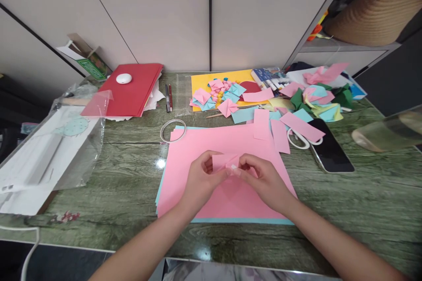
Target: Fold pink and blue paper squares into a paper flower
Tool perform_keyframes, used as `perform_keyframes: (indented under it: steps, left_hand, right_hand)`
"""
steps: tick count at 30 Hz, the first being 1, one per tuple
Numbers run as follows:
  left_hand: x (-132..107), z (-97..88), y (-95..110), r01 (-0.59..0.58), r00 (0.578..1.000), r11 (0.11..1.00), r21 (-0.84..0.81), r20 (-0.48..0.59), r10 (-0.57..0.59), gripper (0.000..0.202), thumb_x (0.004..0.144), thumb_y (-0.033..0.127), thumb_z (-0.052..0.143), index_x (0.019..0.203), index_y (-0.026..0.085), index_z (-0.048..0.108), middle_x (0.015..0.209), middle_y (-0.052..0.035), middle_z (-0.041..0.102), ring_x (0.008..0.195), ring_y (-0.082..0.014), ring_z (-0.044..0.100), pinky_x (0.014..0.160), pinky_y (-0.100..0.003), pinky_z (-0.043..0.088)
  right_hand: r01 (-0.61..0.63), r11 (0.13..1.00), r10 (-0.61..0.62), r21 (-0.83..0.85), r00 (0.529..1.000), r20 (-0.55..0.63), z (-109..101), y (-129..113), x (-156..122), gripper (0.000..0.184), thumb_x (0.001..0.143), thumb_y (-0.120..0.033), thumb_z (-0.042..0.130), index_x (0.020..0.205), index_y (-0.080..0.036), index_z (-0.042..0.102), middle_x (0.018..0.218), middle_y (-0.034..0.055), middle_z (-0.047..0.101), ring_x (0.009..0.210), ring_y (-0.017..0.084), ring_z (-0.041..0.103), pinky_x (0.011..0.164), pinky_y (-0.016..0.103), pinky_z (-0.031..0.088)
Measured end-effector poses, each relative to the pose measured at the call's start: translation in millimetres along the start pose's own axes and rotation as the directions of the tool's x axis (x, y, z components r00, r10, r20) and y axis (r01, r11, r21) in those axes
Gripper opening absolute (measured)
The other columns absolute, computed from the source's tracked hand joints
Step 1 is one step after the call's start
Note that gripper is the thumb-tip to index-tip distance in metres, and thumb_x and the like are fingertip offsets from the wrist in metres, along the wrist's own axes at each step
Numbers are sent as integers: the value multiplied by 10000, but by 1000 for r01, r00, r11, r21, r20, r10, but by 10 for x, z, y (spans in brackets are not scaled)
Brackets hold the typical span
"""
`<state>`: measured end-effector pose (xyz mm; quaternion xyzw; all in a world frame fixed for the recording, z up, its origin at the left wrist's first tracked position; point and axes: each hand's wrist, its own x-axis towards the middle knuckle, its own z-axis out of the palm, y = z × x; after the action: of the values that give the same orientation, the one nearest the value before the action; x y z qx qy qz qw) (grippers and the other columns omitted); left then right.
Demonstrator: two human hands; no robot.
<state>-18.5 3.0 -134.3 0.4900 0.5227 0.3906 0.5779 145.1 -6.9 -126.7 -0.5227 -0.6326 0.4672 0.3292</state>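
A small piece of pink paper (220,161) is held between my two hands, above the stack of pink and light-blue sheets (184,171). My left hand (205,175) pinches its left part between thumb and fingers. On the other side my right hand (263,178) pinches the right part, thumb close to the left thumb. A crease or fold shows near the thumbtips, partly covered by the fingers. One pink strip (261,123) lies on the stack's upper right edge, and a roll of tape (173,131) rests over its upper left corner.
Folded pink and blue pieces (201,96) lie on a yellow sheet (244,75) at the back. White-handled scissors (298,140) and a phone (331,147) are at right, near a clear cup (389,129). Red folders (132,92), pens (169,98) and a plastic sleeve (79,162) lie left.
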Motion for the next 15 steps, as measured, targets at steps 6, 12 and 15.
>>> perform_keyframes:
  steps: [6,12,15]
  left_hand:
    - [-3,6,3,3,1000,998,-56,6,-3,228,676,242,685,869,163,594,721,13,573,650,-117,483,586,-220,363]
    - [30,12,-5,22,999,968,-251,39,-12,203,692,233,684,839,136,582,781,-8,594,728,-119,526,657,-225,418]
    - [28,9,-28,22,999,967,-253,45,-11,194,709,248,672,834,133,578,763,-6,582,721,-118,523,645,-224,420]
  right_hand:
    - [-39,997,35,63,998,53,-74,-35,32,185,811,-282,545,668,-185,479,658,-28,480,657,118,449,619,237,360]
    - [-3,1000,3,14,1000,6,-210,-33,44,122,845,-283,514,782,-191,565,743,1,578,711,137,518,646,264,403]
    - [250,938,-307,-240,921,-241,-168,-11,-7,37,797,-165,572,777,-192,558,722,-5,572,691,126,519,656,276,405]
